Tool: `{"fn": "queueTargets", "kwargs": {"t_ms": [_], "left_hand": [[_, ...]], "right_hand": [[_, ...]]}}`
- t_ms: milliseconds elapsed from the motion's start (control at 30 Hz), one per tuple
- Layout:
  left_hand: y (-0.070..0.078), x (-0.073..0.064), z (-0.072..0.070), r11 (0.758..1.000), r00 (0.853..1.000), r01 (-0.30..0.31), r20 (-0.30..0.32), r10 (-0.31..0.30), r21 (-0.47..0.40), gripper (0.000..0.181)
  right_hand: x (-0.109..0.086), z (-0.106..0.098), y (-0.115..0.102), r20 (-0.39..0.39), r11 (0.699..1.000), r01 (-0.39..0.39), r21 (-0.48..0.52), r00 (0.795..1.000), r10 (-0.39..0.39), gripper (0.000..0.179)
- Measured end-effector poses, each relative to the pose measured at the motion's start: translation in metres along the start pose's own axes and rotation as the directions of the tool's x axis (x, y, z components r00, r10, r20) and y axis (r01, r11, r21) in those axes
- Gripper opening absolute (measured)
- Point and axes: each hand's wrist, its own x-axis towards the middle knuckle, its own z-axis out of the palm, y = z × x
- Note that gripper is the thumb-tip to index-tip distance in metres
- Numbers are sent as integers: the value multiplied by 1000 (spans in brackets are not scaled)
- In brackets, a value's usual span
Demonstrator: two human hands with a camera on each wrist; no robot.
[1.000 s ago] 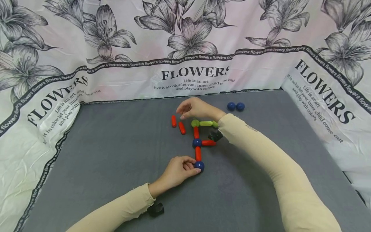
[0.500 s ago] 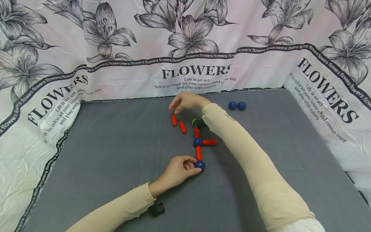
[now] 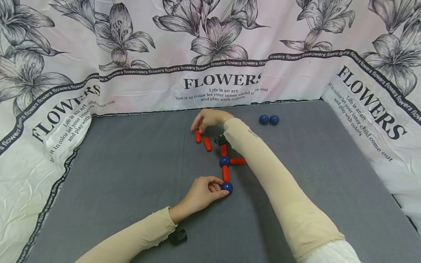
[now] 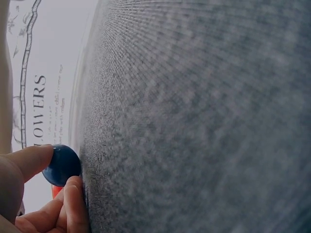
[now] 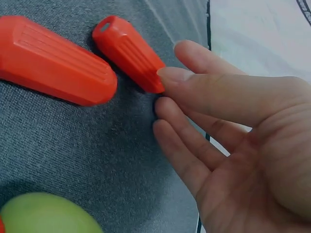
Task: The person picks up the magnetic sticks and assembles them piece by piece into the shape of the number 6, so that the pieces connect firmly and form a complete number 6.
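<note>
My left hand [image 3: 204, 191] pinches the near blue ball [image 3: 227, 187] between thumb and fingers; the left wrist view shows the same grip on the ball [image 4: 63, 165]. From it a red stick [image 3: 225, 173] runs to a middle blue ball [image 3: 224, 161], which carries another red stick [image 3: 223, 150] away from me and one red stick [image 3: 237, 161] to the right. My right hand [image 3: 210, 118] reaches to a loose red stick [image 3: 198, 136]. In the right wrist view its thumb overlaps that stick's [image 5: 130, 56] far end, index fingertip apart. A second loose stick [image 5: 53, 60] lies beside it.
A green ball [image 5: 48, 216] shows at the bottom of the right wrist view; my right sleeve [image 3: 263, 171] hides part of the joined pieces in the head view. Two blue balls [image 3: 269, 119] sit at the back right. Printed cloth [image 3: 141, 91] walls the grey table [image 3: 131, 164].
My right hand has moved left and then down to the end of the left loose red stick. The right sleeve now covers the green pieces. My left hand keeps its hold.
</note>
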Motion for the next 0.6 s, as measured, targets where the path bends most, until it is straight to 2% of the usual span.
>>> {"fn": "queueTargets", "kwargs": {"t_ms": [233, 600], "left_hand": [[0, 0, 0, 1000, 1000, 3, -3, -3, -6, 30], [0, 1, 1, 1000, 1000, 6, -5, -6, -6, 30]], "right_hand": [[0, 4, -4, -13, 995, -33, -99, 999, 32, 31], [-1, 6, -2, -12, 996, -37, -85, 999, 36, 26]]}}
